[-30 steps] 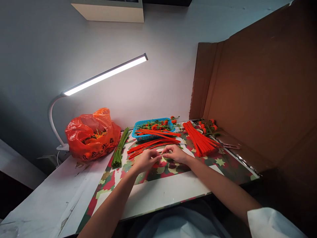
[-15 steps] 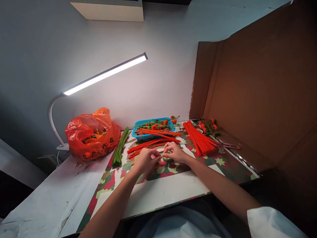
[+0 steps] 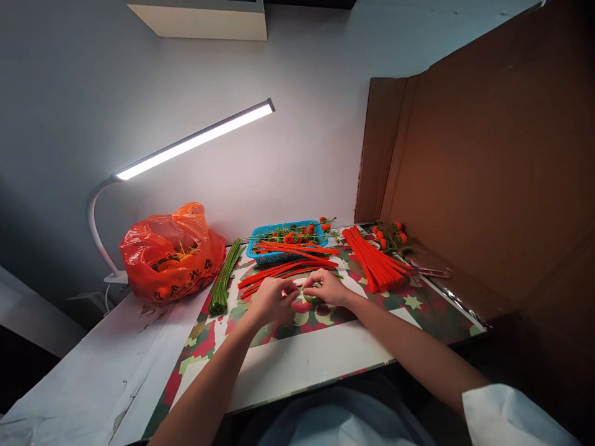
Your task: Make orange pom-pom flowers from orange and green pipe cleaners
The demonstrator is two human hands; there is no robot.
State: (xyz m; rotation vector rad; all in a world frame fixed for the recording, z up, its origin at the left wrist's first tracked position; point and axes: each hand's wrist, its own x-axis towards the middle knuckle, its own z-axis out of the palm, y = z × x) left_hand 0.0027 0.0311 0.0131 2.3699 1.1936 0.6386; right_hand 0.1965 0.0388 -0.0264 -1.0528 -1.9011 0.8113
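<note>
Pale wall (image 3: 316,167) rises behind the counter (image 3: 307,365), with a lit lamp (image 3: 195,140) near its left end and brown cardboard (image 3: 483,161) along its right edge. Black characters are printed on the red plastic bag (image 3: 142,244) at the far left corner (creases bend them, and I cannot read them surely). Compared with a second ago, the fingertips of the left hand (image 3: 273,300) and right hand (image 3: 326,288) have parted slightly, while the supplies lie as they did. Each hand has thumb and forefinger brought close together; whether anything thin is pinched there, I cannot tell. Both are above the middle of the counter, toward its near edge, just in front of loose red stems (image 3: 283,270). A round green thing (image 3: 309,298) shows partly under the right hand, mostly covered. Behind the stems, by the far edge, a blue basket (image 3: 289,223) holds small orange-red flowers; a green bundle (image 3: 225,282) lies to the left, a red bundle (image 3: 374,260) to the right. Near the right edge, a pink-handled tool (image 3: 434,272) is hard to make out.
</note>
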